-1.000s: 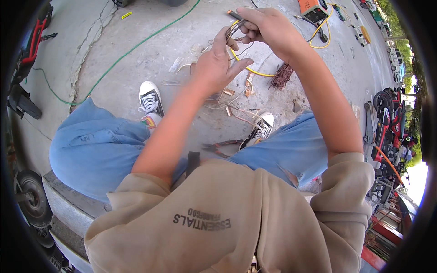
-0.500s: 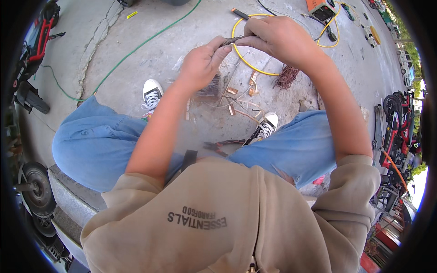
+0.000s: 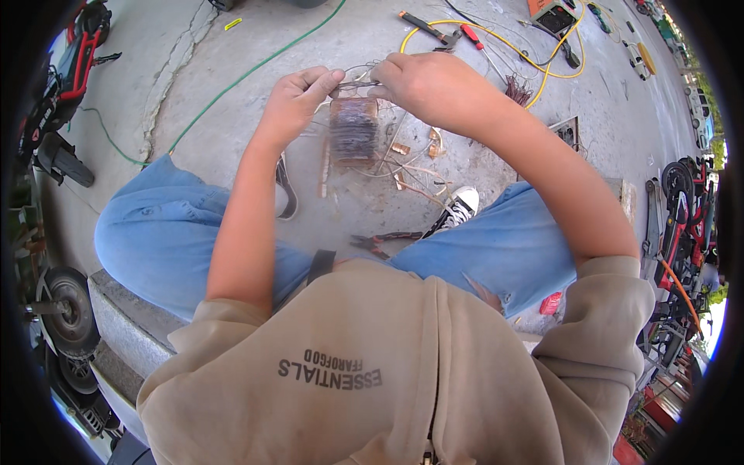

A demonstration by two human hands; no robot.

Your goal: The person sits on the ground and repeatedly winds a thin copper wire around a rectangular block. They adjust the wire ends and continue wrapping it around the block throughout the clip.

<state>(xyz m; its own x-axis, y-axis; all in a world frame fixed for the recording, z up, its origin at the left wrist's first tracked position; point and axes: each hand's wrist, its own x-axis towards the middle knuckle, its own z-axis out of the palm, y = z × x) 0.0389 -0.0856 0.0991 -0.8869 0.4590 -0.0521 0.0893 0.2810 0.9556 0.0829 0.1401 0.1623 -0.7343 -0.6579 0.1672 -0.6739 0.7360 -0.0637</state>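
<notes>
Both my hands are raised in front of me, pinching a bundle of thin dark wires [image 3: 356, 83] stretched between them. My left hand [image 3: 298, 102] is closed on its left end, thumb pressed against the fingers. On the other end my right hand [image 3: 430, 87] grips, knuckles up, hiding part of the wires. Just below the bundle, a block-shaped wire coil [image 3: 354, 133] with brown and dark windings stands on the concrete. Loose pale wires and small copper-coloured pieces [image 3: 401, 148] lie to its right.
Pliers [image 3: 380, 242] lie near my right shoe [image 3: 463, 203]. Beyond my hands are a hammer [image 3: 422, 25], a red-handled screwdriver [image 3: 472, 36], a yellow cable [image 3: 511, 40] and an orange machine [image 3: 552, 15]. A green hose [image 3: 256, 68] crosses the left floor. Motorbikes stand at both sides.
My hands have moved left with the wires, and the wire coil shows more fully below them. More of the hammer, plus the screwdriver, now shows beyond my right hand.
</notes>
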